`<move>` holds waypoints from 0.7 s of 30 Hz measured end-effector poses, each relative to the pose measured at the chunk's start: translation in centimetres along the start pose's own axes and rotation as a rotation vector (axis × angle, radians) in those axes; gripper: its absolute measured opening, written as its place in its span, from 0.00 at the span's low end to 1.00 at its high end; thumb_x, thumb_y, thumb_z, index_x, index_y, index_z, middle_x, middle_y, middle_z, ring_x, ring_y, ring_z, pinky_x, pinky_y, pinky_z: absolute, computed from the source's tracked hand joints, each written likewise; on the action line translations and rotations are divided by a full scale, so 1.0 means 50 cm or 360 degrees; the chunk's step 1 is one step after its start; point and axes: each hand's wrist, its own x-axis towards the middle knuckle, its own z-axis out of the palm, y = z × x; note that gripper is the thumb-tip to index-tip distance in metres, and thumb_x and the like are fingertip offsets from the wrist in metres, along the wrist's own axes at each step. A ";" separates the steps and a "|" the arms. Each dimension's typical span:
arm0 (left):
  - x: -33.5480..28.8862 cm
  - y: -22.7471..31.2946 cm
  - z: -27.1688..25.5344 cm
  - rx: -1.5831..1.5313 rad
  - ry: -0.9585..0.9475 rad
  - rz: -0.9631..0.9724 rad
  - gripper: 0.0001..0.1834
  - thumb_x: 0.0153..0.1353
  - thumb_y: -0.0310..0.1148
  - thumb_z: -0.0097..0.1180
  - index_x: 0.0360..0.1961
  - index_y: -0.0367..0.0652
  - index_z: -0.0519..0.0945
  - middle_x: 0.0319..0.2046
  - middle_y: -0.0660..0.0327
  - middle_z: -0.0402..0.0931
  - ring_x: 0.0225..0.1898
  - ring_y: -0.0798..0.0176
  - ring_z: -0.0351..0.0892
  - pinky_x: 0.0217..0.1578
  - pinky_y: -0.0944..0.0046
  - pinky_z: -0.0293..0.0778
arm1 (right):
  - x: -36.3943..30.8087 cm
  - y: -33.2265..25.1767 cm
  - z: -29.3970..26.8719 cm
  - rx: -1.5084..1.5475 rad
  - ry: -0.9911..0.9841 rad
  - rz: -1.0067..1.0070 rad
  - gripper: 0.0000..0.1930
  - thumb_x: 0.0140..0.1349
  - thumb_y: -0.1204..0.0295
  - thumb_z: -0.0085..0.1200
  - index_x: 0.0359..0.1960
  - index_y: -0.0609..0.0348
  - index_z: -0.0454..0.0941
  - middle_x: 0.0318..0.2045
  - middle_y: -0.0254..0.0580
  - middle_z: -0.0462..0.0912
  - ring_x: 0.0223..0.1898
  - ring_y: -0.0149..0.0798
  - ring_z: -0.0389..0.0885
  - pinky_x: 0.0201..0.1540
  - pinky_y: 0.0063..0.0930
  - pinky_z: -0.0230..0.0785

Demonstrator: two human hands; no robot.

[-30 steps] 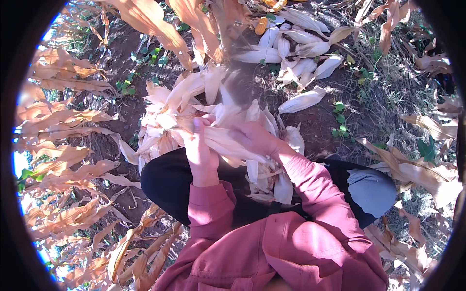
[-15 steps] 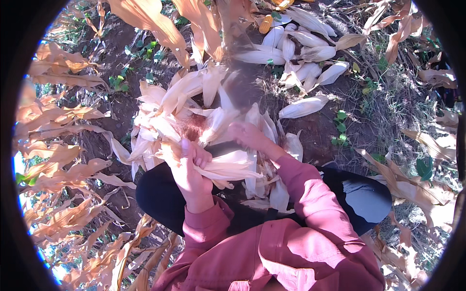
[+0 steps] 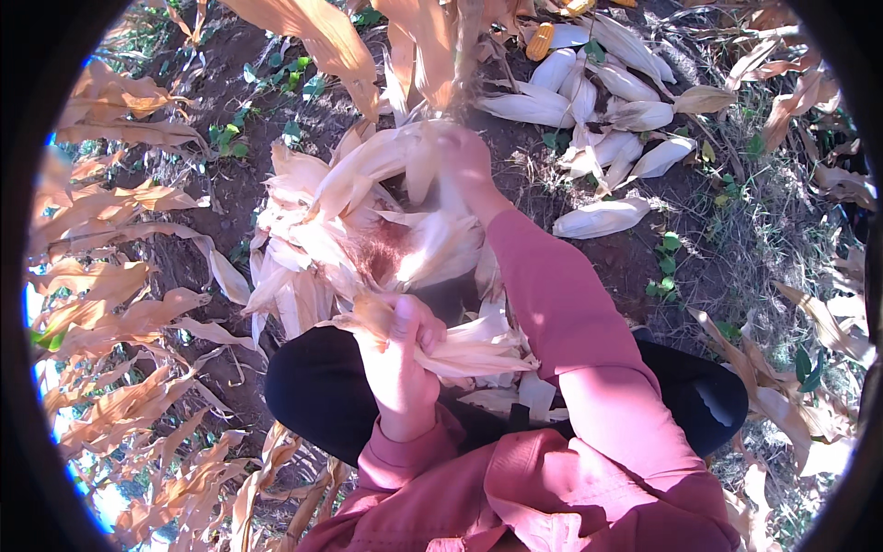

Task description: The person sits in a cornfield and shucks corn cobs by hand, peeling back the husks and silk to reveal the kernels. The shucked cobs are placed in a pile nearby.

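My left hand (image 3: 402,342) is closed around a bunch of dry corn husks (image 3: 478,354), whose pale leaves stick out to the right above my lap. Whether an ear is inside them does not show. A heap of loose, papery husks (image 3: 294,207) lies just beyond, with a tuft of reddish-brown corn silk (image 3: 382,250) in it. My right hand (image 3: 463,164) is stretched forward to the far right end of this heap, beside a curled husk leaf. Motion blurs its fingers, so their grip cannot be made out.
Several ears in pale husks (image 3: 635,115) lie piled at the far right, and one husked-over ear (image 3: 602,217) sits nearer. A bare yellow ear (image 3: 540,41) is behind them. Dry corn plants (image 3: 120,304) crowd the left side; a dry stalk (image 3: 466,46) stands ahead.
My right hand has moved forward from near the middle of the heap to its far end. The left hand keeps its hold on the husks; the view has shifted a little.
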 end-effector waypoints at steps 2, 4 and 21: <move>-0.001 -0.002 -0.007 -0.0035 0.0003 -0.0041 0.08 0.61 0.31 0.51 0.30 0.39 0.66 0.17 0.64 0.61 0.18 0.72 0.58 0.22 0.71 0.60 | -0.005 0.008 -0.025 0.0192 -0.0134 0.0094 0.13 0.52 0.66 0.55 0.36 0.60 0.76 0.33 0.48 0.79 0.36 0.45 0.79 0.41 0.36 0.69; 0.000 -0.004 -0.012 -0.0070 -0.0005 -0.0106 0.08 0.60 0.30 0.50 0.30 0.39 0.66 0.17 0.63 0.61 0.18 0.72 0.59 0.22 0.71 0.60 | -0.009 0.013 -0.033 0.0069 -0.0109 0.0102 0.20 0.50 0.63 0.57 0.42 0.60 0.73 0.37 0.49 0.77 0.39 0.47 0.77 0.44 0.35 0.68; -0.006 -0.004 -0.021 -0.0091 0.0044 -0.0172 0.09 0.61 0.32 0.51 0.28 0.40 0.65 0.18 0.63 0.63 0.19 0.72 0.60 0.24 0.71 0.62 | 0.050 0.090 0.099 -0.0178 -0.0255 -0.0033 0.33 0.46 0.59 0.62 0.52 0.59 0.63 0.44 0.50 0.77 0.47 0.48 0.75 0.50 0.35 0.66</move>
